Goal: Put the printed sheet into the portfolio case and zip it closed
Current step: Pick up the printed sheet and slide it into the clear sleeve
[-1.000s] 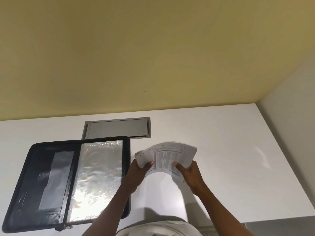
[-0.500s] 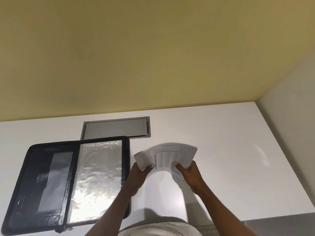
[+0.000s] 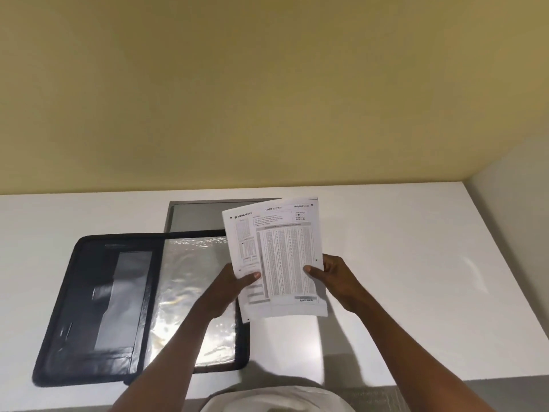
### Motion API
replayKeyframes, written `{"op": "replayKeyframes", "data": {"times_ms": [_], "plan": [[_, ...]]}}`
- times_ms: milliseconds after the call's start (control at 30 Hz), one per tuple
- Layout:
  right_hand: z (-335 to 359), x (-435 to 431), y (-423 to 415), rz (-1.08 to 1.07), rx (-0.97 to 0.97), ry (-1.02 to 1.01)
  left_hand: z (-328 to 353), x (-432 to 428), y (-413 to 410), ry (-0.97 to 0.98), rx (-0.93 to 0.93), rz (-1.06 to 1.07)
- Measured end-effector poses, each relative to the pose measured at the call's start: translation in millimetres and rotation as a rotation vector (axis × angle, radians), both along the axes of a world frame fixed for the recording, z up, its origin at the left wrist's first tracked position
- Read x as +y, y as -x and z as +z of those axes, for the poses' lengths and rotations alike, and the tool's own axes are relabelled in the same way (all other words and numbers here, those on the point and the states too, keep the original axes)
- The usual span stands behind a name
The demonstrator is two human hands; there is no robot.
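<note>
On the white table (image 3: 386, 233), the portfolio case (image 3: 89, 307) lies unzipped and open at left. Just right, 2 hands hold the printed sheet (image 3: 279, 257) upright: left hand (image 3: 228, 289) and right hand (image 3: 335, 278) each pinching an edge. Inserting and zipping remain.

Printed sheet (image 3: 276, 257) reads "VIDYAPEETH", "OMR SHEET", "Original Copy".

The printed sheet (image 3: 279, 257) is white with dense answer grids, held upright above the table. The black portfolio case (image 3: 118, 307) lies open flat, its right half showing what seems a shiny plastic sleeve.
</note>
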State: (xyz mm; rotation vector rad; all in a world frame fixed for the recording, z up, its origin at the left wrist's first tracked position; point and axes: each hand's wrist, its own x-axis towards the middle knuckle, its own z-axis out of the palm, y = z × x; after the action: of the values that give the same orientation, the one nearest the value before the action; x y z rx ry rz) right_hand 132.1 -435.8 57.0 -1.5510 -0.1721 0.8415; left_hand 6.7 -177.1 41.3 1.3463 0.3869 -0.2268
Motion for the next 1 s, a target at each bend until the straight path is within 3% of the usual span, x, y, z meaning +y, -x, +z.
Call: {"op": "replayKeyframes", "data": {"times_ms": [200,400,467,600,900,1000], "plan": [[-0.9,55.7,19.4,0.008,-0.007,0.069,-2.9,66.9,27.8,0.066,0.128,0.095],[-10.5,110.9,41.0,-0.036,0.021,0.085,-20.8,139.4,45.5,-0.034,0.198,0.336],[-14.9,124.6,43.4,-0.057,0.019,0.094,-28.5,163.4,43.9,-0.167,0.221,0.431],[-21.7,144.6,43.9,-0.104,0.018,0.124,-44.8,204.3,29.3,-0.782,0.216,0.368],[-18.5,159.4,43.3,-0.221,-0.067,0.254,-70.3,249.5,-8.5,-1.296,0.182,-0.113],[-14.2,160.3,44.7,-0.238,-0.077,0.259,-74.0,255.5,-10.4,-1.349,0.154,-0.162]]}}
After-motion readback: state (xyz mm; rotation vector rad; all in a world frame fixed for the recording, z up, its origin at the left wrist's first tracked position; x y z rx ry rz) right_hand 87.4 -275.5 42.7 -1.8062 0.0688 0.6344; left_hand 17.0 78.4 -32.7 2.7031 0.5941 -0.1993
